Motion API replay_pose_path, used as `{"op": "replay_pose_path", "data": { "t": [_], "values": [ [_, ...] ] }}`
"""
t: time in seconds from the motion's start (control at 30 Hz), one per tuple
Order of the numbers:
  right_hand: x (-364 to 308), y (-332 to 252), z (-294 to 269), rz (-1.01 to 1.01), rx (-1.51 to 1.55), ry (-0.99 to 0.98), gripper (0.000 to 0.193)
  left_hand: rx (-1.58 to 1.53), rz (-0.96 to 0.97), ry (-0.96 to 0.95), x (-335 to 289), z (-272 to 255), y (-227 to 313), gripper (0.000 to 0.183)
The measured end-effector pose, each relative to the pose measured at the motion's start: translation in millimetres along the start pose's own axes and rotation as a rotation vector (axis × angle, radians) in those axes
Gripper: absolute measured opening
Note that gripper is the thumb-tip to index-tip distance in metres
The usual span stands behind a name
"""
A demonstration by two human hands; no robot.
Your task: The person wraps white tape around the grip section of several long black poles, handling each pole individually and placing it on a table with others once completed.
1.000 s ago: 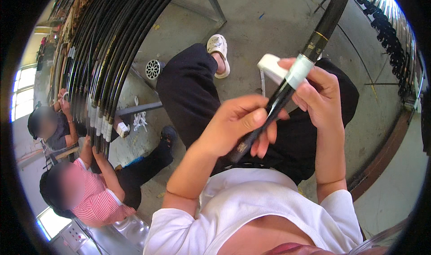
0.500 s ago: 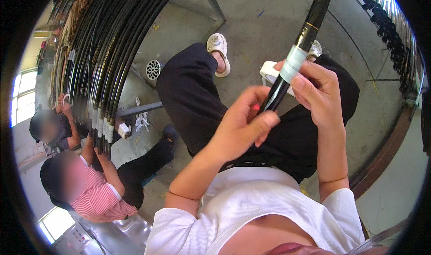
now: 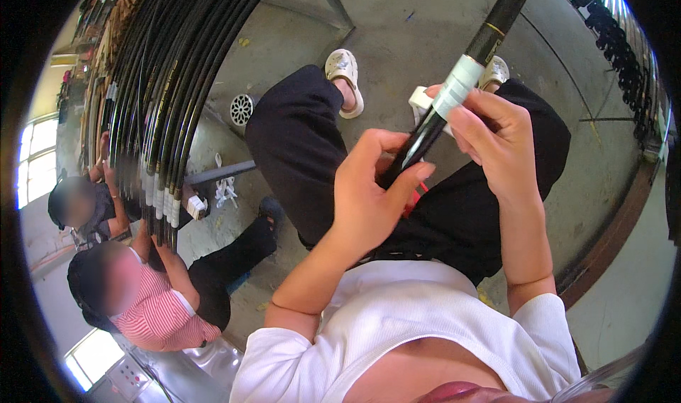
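A glossy black fishing rod [image 3: 488, 40] with a thin gold ring slants from the top right down between my hands. White tape [image 3: 457, 84] is wrapped around it in a band. Below the band, my left hand [image 3: 372, 190] curls around the rod's lower end, thumb on the near side. At the band, my right hand [image 3: 496, 137] grips the rod between thumb and fingers; some fingertips are hidden behind it. A white piece, perhaps a tape roll [image 3: 420, 99], shows partly behind the rod. Something small and red [image 3: 413, 201] hangs by my left thumb.
Many black rods [image 3: 177, 84] lean in a dense row at left, white bands near their ends. Two people [image 3: 159, 297] sit beyond them. A metal bar [image 3: 223, 170] and a round perforated part [image 3: 242, 109] lie left of my legs. More rods [image 3: 624, 56] stand at far right.
My left hand has turned and shifted slightly left around the rod's lower end. The rod and its white band have moved a little left, and my right hand has stayed at the band.
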State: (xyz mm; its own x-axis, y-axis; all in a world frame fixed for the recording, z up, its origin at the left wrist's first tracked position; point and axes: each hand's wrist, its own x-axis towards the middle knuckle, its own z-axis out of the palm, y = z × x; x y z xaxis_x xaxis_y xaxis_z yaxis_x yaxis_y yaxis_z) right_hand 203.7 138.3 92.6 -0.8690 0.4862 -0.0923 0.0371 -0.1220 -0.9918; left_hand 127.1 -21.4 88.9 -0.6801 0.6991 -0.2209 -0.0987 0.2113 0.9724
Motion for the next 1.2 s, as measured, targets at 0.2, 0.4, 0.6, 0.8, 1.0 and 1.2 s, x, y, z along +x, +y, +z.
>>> {"op": "replay_pose_path", "data": {
  "t": [0.2, 0.4, 0.6, 0.8, 1.0, 1.2],
  "values": [
    [-1, 3, -1, -0.030, -0.004, -0.011, 0.029, -0.296, -0.058, -0.239, 1, -3, -1, 0.033],
    [-3, 2, -1, -0.007, 0.110, -0.060, 0.028, -0.664, -0.167, -0.492, 6, -15, -7, 0.030],
    [-4, 3, 2, -0.002, 0.037, -0.003, 0.028, -0.142, 0.062, -0.100, -2, 2, -7, 0.027],
    [-6, 0, 0, -0.030, 0.138, -0.117, 0.029, -0.777, -0.212, -0.638, 4, -20, -10, 0.036],
    [-6, 1, 6, 0.003, -0.035, 0.014, 0.030, 0.190, 0.248, 0.033, -4, 5, -13, 0.038],
    [-8, 7, 3, -0.151, 0.052, -0.098, 0.036, -0.720, -0.240, -0.670, 1, -19, -2, 0.049]
  ]
}}
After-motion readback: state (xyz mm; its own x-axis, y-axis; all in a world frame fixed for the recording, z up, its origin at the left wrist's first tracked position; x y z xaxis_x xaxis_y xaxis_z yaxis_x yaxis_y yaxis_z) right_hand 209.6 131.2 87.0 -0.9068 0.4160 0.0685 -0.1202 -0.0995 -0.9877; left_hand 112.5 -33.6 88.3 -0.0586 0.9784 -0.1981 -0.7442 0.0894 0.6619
